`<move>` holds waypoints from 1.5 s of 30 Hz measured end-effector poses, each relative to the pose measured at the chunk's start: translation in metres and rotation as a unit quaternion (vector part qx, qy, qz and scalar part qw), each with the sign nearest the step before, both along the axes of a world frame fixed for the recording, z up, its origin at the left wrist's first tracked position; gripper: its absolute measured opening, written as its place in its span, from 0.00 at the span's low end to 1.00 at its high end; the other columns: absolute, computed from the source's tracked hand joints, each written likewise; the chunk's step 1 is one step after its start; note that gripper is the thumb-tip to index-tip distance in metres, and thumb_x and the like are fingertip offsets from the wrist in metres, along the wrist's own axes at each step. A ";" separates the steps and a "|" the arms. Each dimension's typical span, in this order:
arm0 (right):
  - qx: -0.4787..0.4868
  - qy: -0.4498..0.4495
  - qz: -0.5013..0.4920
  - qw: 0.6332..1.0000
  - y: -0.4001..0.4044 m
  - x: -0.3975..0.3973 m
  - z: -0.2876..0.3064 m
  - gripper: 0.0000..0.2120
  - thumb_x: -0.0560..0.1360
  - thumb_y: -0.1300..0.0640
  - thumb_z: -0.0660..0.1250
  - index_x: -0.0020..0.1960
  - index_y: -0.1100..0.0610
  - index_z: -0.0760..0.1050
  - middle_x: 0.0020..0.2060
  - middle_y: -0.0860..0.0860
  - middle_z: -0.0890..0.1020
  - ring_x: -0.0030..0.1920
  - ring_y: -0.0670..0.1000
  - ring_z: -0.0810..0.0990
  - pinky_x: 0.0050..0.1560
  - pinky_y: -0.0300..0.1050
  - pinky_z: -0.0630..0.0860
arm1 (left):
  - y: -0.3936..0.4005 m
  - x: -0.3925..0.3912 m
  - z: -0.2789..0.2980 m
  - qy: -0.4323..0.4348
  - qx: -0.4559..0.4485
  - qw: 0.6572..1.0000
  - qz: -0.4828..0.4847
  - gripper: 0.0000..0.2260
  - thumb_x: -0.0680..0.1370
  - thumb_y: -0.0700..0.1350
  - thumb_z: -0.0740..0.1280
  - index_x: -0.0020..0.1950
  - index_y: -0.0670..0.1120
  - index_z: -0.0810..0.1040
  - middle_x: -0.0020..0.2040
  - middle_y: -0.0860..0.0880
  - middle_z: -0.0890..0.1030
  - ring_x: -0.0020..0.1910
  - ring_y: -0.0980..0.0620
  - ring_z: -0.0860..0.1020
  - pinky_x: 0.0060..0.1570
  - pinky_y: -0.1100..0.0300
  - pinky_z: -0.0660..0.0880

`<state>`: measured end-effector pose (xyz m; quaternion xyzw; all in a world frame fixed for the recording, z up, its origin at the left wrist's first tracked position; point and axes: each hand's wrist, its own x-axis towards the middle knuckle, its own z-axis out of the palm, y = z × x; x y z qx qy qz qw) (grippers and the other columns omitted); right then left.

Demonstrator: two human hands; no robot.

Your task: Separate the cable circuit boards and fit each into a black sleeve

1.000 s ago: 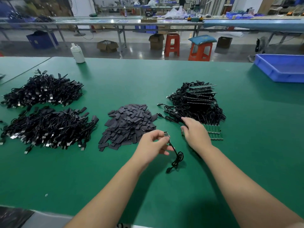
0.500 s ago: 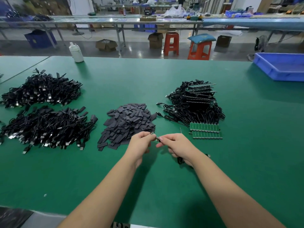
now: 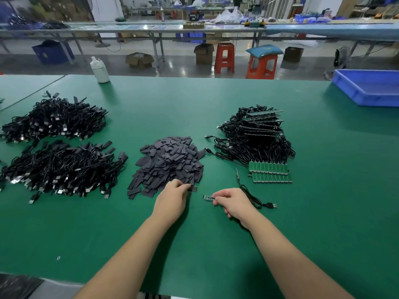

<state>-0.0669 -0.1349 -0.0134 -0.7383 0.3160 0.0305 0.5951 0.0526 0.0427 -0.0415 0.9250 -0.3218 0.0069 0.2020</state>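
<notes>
My right hand pinches a small circuit board whose black cable trails right and ends in a USB plug. At the near edge of the pile of black sleeves, my left hand pinches one black sleeve. Two rows of joined green circuit boards lie to the right, in front of a heap of cabled board strips.
Two heaps of black cables with USB plugs lie at the left of the green table. A white bottle stands at the far edge. A blue tray sits far right.
The single board passed from my left hand to my right hand. My left hand then moved left to the sleeve pile and took hold of a sleeve. The cable now lies right of my right hand.
</notes>
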 end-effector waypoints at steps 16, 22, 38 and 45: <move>-0.007 -0.056 0.034 0.998 -0.009 -0.010 -0.013 0.05 0.73 0.56 0.75 0.49 0.50 0.84 0.41 0.47 0.87 0.31 0.34 0.77 0.35 0.27 0.69 | -0.002 0.002 0.003 0.113 0.002 0.992 -0.052 0.09 0.76 0.49 0.71 0.56 0.51 0.80 0.51 0.54 0.74 0.50 0.52 0.77 0.54 0.55 0.75; -0.010 -0.059 0.032 0.998 -0.008 -0.012 -0.016 0.03 0.73 0.55 0.75 0.46 0.47 0.84 0.44 0.52 0.87 0.45 0.46 0.81 0.51 0.43 0.75 | -0.006 0.003 0.008 0.146 -0.002 0.988 -0.047 0.05 0.75 0.47 0.73 0.44 0.55 0.77 0.48 0.55 0.75 0.47 0.55 0.75 0.50 0.58 0.73; 0.035 -0.069 0.014 0.997 -0.011 -0.010 -0.020 0.05 0.77 0.61 0.70 0.51 0.56 0.82 0.41 0.51 0.87 0.24 0.35 0.74 0.24 0.27 0.67 | -0.018 -0.028 -0.001 0.145 -0.080 0.981 -0.104 0.13 0.78 0.48 0.70 0.61 0.48 0.82 0.46 0.48 0.76 0.45 0.53 0.74 0.47 0.61 0.69; 0.056 -0.066 -0.004 0.996 -0.013 -0.013 -0.017 0.05 0.78 0.60 0.68 0.51 0.54 0.83 0.42 0.53 0.87 0.22 0.40 0.65 0.22 0.32 0.62 | -0.013 -0.029 -0.001 0.138 -0.134 0.977 -0.088 0.09 0.78 0.47 0.70 0.57 0.51 0.84 0.41 0.56 0.78 0.41 0.61 0.74 0.43 0.71 0.67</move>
